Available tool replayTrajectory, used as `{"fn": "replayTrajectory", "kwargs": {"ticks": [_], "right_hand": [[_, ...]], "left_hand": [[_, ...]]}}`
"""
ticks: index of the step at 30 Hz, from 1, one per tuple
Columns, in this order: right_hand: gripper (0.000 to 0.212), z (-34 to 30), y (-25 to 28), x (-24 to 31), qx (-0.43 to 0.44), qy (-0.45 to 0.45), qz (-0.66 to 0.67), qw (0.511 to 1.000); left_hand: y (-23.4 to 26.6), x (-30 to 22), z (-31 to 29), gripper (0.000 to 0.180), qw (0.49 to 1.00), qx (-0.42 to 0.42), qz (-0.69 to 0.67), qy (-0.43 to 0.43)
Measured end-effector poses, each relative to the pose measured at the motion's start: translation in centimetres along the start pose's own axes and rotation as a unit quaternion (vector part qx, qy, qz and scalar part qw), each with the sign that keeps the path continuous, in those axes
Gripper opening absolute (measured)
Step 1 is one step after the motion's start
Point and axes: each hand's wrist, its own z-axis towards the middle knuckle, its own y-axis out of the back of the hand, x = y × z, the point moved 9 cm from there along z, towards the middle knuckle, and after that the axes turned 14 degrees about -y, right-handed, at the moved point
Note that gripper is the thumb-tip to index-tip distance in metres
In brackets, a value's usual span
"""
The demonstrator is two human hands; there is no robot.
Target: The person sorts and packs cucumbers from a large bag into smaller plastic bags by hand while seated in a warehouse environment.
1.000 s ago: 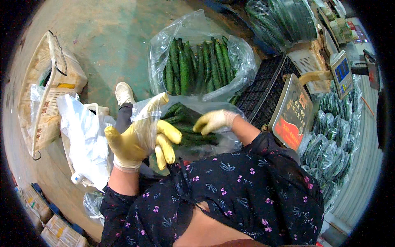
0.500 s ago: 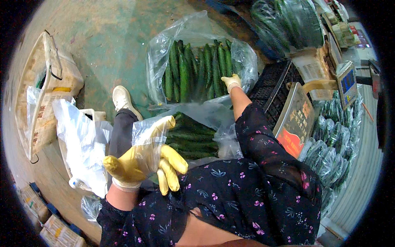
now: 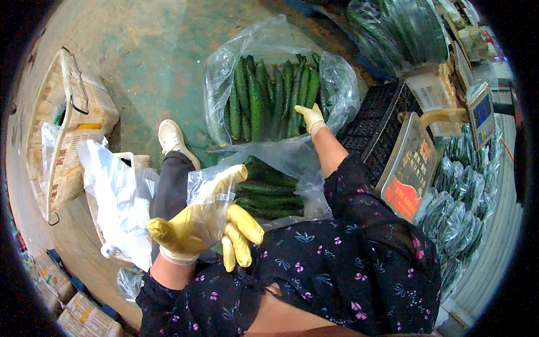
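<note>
My left hand (image 3: 208, 222), in a yellow glove, hovers near my lap, with a small clear plastic bag (image 3: 209, 188) caught across its fingers; the thumb and fingers stand apart. Stretched forward, my gloved right hand (image 3: 310, 116) closes round the near end of a cucumber (image 3: 304, 90) at the right of a row. Those dark green cucumbers lie lengthwise inside a large open clear liner (image 3: 219, 78). Closer to me, more cucumbers (image 3: 266, 194) lie crosswise in another clear plastic sheet (image 3: 314, 185), partly behind my left hand.
To the right are a black crate (image 3: 370, 121), a scale platform (image 3: 407, 168), its display (image 3: 481, 115) and several bagged cucumbers (image 3: 457, 196). A large bagged bundle (image 3: 398, 33) stands at far right. Left are a pale crate (image 3: 92, 106) and white plastic bags (image 3: 115, 196).
My right hand has moved slightly left along the cucumber row. The left hand keeps its pose with the small bag. The whole view has shifted slightly.
</note>
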Motion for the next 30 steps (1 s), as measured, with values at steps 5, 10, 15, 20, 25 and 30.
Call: {"fn": "replayTrajectory", "kwargs": {"ticks": [5, 10, 15, 20, 25, 30], "right_hand": [[0.047, -5.9, -4.7, 3.3, 0.125, 0.032, 0.081, 0.988], [0.073, -5.8, -7.6, 3.9, 0.026, 0.081, -0.086, 0.993], [0.049, -6.6, -6.3, 4.1, 0.088, 0.025, 0.010, 0.996], [0.034, -14.0, -2.1, 9.3, 0.209, 0.034, 0.092, 0.973], [0.052, -27.4, -2.8, 13.1, 0.480, 0.118, 0.217, 0.842], [0.051, -34.0, -4.2, 13.0, 0.478, 0.191, -0.015, 0.857]], "left_hand": [[0.1, -0.1, 0.3, 0.131, 0.999, 0.009, -0.009, -0.032], [0.0, -0.6, 0.8, 0.126, 0.999, 0.018, 0.018, -0.048], [0.2, -1.0, 0.9, 0.124, 0.998, -0.025, 0.025, -0.055], [0.5, -1.5, 0.5, 0.122, 0.995, -0.019, 0.059, -0.076], [-0.3, -1.4, 0.6, 0.119, 0.994, 0.032, 0.011, -0.102], [0.4, -1.9, 0.5, 0.115, 0.993, 0.047, -0.020, -0.103]]}}
